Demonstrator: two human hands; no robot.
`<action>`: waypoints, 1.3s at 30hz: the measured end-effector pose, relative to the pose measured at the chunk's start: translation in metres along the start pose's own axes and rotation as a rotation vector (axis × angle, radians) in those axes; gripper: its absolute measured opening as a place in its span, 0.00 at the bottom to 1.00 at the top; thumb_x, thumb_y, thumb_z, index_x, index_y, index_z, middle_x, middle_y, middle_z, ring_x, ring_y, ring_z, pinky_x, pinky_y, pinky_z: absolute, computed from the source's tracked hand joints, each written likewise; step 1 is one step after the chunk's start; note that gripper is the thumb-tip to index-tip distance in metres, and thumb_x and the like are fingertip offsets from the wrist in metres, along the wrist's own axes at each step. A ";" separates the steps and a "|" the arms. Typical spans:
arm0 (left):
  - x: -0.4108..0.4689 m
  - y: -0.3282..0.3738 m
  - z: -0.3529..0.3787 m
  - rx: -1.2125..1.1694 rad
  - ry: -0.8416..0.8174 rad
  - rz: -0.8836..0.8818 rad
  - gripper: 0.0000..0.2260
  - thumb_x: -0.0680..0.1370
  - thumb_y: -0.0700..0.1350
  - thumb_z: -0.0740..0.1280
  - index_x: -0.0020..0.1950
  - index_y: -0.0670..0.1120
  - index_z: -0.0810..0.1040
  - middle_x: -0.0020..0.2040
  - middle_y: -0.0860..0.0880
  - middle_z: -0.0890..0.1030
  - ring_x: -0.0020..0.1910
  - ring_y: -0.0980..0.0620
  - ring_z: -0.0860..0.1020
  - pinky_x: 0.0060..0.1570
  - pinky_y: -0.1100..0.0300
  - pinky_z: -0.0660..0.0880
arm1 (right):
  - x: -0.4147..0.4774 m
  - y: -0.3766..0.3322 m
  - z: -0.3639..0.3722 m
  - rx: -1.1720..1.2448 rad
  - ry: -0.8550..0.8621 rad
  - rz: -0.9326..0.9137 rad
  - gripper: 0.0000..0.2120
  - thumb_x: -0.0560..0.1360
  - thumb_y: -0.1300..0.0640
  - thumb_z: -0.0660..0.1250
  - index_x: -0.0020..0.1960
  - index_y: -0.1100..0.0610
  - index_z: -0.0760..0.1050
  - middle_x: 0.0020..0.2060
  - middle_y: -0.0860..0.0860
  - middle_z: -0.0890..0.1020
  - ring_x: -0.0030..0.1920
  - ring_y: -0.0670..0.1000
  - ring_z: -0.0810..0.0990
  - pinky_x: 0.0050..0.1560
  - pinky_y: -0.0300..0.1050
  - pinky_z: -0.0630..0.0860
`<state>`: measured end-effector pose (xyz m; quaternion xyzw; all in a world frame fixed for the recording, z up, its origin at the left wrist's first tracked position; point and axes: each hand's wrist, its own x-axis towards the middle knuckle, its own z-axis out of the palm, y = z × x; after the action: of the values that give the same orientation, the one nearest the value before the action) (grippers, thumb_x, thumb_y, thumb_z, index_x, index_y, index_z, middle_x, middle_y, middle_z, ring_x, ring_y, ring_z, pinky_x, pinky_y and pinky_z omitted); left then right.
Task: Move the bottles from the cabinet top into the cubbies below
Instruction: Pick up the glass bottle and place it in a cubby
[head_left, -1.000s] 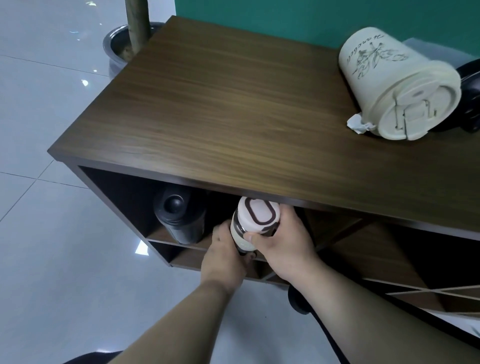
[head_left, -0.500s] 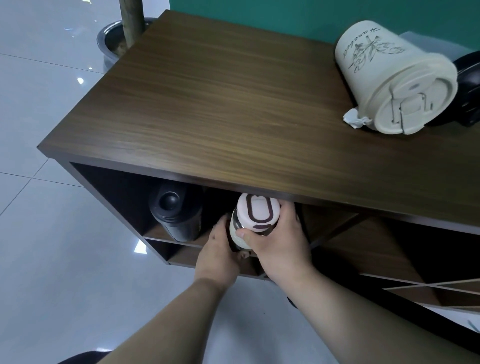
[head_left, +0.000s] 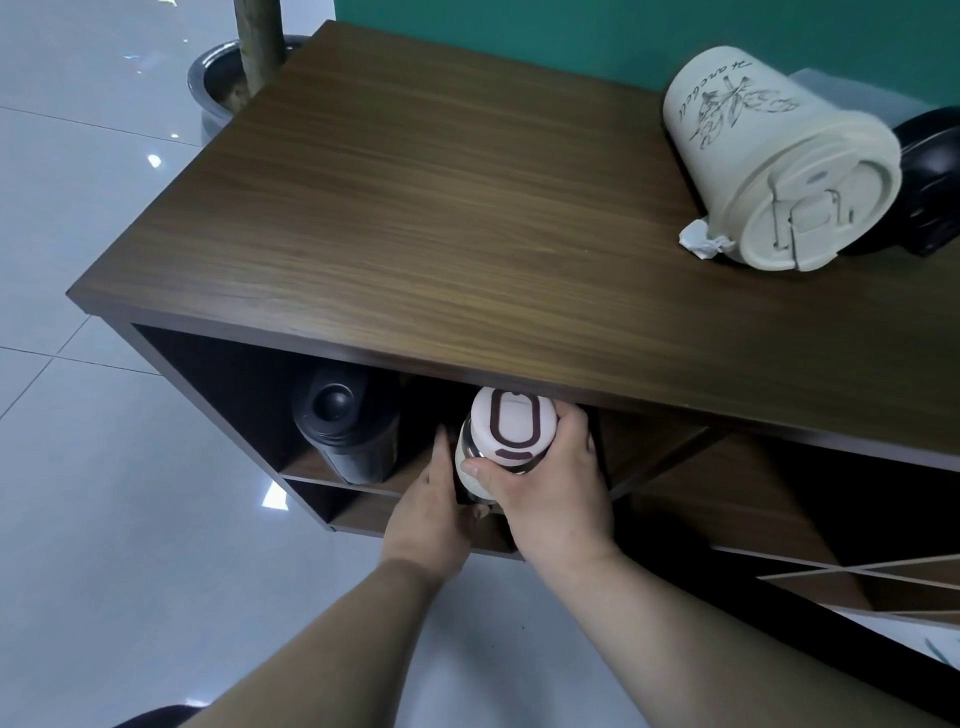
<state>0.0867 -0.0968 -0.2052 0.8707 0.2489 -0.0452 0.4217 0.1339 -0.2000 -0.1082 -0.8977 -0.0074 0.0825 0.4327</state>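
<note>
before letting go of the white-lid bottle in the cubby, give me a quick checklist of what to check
1. Right hand gripping the white-lid bottle: ok.
2. Left hand steadying its lower side: ok.
3. Bottle base resting on the shelf: cannot tell, the hands hide it.
4. Lid clear of the cabinet top edge: cannot tell, it sits right under the edge.
5. Gap to the black bottle in the same cubby: ok, they are apart.
6. Top emptied: not ok, the cream bottle lies on its side there, with a black item behind it.
</note>
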 end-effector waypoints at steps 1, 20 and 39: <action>0.000 -0.001 0.000 -0.003 -0.001 0.000 0.46 0.77 0.45 0.70 0.84 0.53 0.40 0.69 0.48 0.79 0.62 0.44 0.80 0.49 0.56 0.72 | 0.000 0.000 0.000 0.002 0.002 -0.004 0.42 0.57 0.46 0.84 0.66 0.47 0.68 0.64 0.46 0.78 0.64 0.50 0.78 0.63 0.53 0.77; -0.006 -0.009 -0.005 -0.150 -0.011 0.033 0.46 0.69 0.54 0.72 0.82 0.58 0.50 0.77 0.54 0.70 0.73 0.53 0.73 0.66 0.47 0.77 | -0.027 0.009 -0.009 -0.143 -0.180 -0.019 0.64 0.62 0.47 0.83 0.82 0.50 0.42 0.82 0.51 0.56 0.80 0.52 0.61 0.73 0.47 0.66; -0.135 0.121 -0.140 -0.129 -0.157 0.290 0.09 0.77 0.52 0.72 0.57 0.57 0.83 0.52 0.61 0.85 0.51 0.62 0.83 0.57 0.61 0.77 | -0.087 -0.036 -0.165 0.171 0.083 -0.216 0.19 0.74 0.60 0.72 0.63 0.48 0.77 0.60 0.43 0.80 0.62 0.42 0.78 0.66 0.50 0.76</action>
<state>0.0079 -0.1071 0.0089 0.8625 0.0892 -0.0357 0.4968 0.0753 -0.3131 0.0333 -0.8543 -0.0788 -0.0016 0.5138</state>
